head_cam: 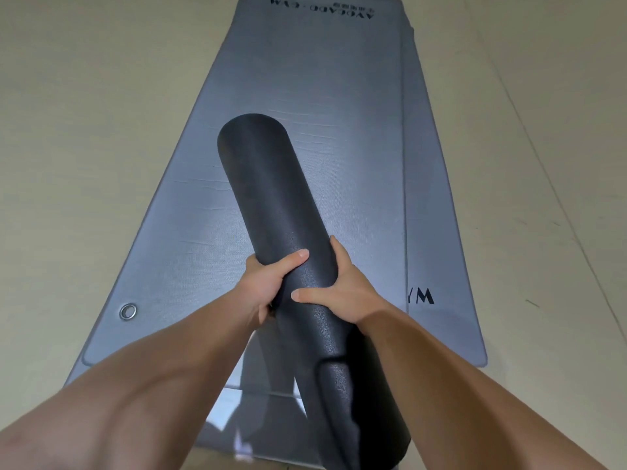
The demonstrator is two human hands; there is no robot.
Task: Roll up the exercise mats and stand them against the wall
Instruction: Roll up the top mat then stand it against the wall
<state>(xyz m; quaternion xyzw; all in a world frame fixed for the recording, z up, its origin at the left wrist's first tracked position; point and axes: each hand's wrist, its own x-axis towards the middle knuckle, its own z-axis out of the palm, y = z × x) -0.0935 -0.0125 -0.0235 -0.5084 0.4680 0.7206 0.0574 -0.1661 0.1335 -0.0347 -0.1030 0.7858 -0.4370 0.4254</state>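
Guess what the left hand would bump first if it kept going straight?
The black rolled mat, which the left hand already holds. Beyond it probably lies the grey mat, though depth is unclear.

The rolled black mat (291, 232) runs off the bottom edge. Fingers of the left hand (268, 283) and right hand (342, 286) disappear behind it. The upper grey mat (305, 79) covers most of the lower grey mat (437, 232), hiding half its lettering (422, 296).
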